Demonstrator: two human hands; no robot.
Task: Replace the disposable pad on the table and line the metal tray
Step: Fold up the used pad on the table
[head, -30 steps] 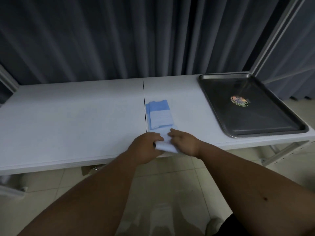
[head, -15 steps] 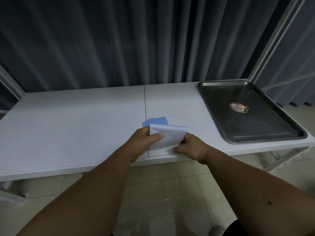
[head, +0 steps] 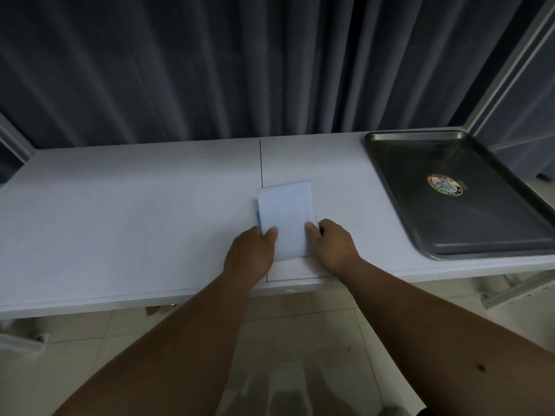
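Both hands, left and right, pinch the folded pad at frame centre, its near edges gripped for unfolding.

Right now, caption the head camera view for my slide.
Both hands, left and right, pinch a folded disposable pad on the white table; metal tray unlined.

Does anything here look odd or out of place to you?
Nothing is spilled or damaged. The folded pad lies flat on the white table, gripped at its near corners by the left hand and right hand. The metal tray is unlined, with a round sticker inside.
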